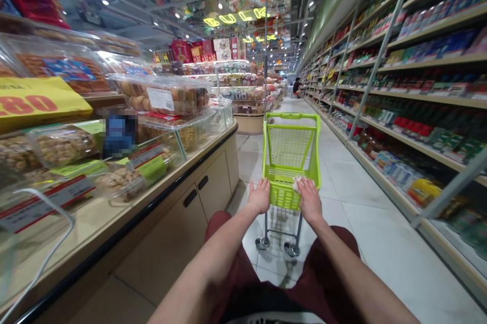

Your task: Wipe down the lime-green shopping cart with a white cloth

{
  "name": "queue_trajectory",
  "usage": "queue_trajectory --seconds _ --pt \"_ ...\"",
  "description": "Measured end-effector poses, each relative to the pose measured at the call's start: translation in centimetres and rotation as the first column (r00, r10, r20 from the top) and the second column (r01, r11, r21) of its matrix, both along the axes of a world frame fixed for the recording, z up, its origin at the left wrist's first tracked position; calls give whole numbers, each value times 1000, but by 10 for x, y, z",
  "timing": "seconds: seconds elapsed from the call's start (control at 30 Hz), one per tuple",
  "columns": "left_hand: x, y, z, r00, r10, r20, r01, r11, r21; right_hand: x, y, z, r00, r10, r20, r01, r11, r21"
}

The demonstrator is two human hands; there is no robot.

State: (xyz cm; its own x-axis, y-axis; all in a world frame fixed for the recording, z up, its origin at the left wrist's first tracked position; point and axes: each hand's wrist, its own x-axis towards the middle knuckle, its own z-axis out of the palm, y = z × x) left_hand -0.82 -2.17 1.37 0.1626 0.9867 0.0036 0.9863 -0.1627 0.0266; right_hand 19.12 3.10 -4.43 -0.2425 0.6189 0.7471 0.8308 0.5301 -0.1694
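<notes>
A lime-green shopping basket cart on grey legs with dark wheels stands between my knees. At its near left corner is my left hand, resting against the rim with its fingers spread and nothing in it. My right hand is over the near right rim. Its fingers press on a crumpled whitish cloth or tissue lying against the green plastic. The inside of the cart shows only its slatted green walls and bottom.
Left, a counter holds plastic boxes of snacks, price signs and a white cable. Stocked shelves line the right. A tiled aisle runs ahead, with a person far off and a rounded display.
</notes>
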Motion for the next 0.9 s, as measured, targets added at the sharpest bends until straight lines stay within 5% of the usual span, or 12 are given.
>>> queue_trajectory --seconds 0.3,0.57,0.7,0.9 --pt "-2 -4 8 1000 17 -12 -17 999 -40 -64 -16 7 984 176 36 -173 982 -72" --pt "41 6 22 972 -123 201 73 968 240 -30 -16 18 972 233 -11 -231 957 -177" --pt "63 12 18 957 -148 251 91 970 226 -13 -19 17 989 148 -9 -146 965 -219" --pt "74 23 5 991 -68 117 31 955 295 3 -20 10 998 -66 6 66 981 -181"
